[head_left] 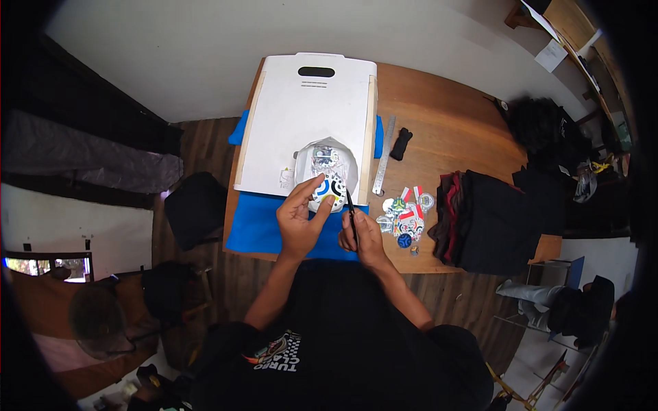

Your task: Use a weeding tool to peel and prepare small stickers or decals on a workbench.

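Observation:
My left hand [299, 220] holds the near edge of a rounded white printed decal [325, 192] with blue, yellow and black marks, its thumb and fingers lying on the print. In my right hand [363, 236] is a slim black pen-like tool [353, 218], its tip pointing away from me beside the decal's right edge; its exact kind I cannot make out. Behind the decal, a crumpled white wrapping [349, 161] with more printed pieces inside lies on the large white board [274, 123].
A blue cloth [260, 222] lies under the board on the wooden table [439, 116]. To the right are a metal ruler [385, 154], a black bundle [401, 144], a pile of cut stickers [409, 220] and a stack of folded dark clothes [497, 222].

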The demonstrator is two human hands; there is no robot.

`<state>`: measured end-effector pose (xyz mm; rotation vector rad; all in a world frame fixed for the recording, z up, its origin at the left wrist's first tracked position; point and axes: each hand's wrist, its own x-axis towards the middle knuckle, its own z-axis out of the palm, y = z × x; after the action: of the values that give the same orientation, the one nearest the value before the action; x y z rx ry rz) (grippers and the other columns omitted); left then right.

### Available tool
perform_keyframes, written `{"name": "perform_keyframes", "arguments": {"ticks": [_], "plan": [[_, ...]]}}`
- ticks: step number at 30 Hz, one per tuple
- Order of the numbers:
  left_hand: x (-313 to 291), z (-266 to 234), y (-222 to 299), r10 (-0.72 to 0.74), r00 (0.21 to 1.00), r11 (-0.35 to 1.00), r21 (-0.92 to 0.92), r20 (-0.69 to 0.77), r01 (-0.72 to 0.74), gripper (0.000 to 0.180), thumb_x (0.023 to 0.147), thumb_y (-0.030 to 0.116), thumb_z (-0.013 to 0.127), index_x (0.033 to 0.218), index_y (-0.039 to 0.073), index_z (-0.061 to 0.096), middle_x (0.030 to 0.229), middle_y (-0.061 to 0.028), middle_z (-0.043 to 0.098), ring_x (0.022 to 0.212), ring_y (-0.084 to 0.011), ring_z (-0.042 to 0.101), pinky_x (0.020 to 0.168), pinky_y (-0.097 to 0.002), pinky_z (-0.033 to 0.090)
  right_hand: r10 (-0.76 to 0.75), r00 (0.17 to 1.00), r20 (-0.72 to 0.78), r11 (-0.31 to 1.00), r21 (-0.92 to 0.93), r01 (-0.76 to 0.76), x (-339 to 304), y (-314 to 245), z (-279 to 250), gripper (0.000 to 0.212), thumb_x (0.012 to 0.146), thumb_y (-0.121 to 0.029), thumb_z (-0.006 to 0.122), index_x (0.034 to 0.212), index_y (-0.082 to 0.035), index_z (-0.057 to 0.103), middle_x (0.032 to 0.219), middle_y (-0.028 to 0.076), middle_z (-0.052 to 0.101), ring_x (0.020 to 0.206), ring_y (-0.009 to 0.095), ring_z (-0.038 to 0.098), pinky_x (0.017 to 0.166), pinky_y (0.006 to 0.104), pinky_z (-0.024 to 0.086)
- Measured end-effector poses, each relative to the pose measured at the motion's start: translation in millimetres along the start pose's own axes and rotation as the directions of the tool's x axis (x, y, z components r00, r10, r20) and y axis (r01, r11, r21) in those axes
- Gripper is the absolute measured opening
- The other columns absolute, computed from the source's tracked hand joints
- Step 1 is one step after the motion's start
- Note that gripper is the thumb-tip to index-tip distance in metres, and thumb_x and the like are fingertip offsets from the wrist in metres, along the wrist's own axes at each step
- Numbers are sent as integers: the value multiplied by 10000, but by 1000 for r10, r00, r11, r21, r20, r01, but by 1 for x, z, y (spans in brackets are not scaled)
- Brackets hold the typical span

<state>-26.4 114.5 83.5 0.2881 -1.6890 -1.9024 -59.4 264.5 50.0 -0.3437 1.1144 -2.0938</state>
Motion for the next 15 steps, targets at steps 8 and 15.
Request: {"name": "perform_keyframes", "arguments": {"ticks": [8, 15], "plan": [[-1, 1, 2, -6, 1000, 1000, 0, -2, 6, 440, 839, -143, 681, 1269, -91, 605, 1228, -163, 621, 1117, -164, 598, 956, -267, 491, -12, 999, 36, 1000, 2, 12, 1, -2, 0, 384, 1095, -366, 332, 954, -48, 494, 535, -13, 335, 438, 82, 300, 468, 245, 309], [-2, 2, 4, -11, 1000, 1000, -8, 7, 11, 446, 839, -144, 680, 1275, -92, 601, 1229, -163, 620, 1116, -162, 598, 948, -266, 498, -25, 999, 35, 1000, 6, 25, 0, -1, 0, 384, 1092, -372, 341, 952, -48, 492, 533, -11, 335, 437, 85, 301, 464, 246, 308]]}}
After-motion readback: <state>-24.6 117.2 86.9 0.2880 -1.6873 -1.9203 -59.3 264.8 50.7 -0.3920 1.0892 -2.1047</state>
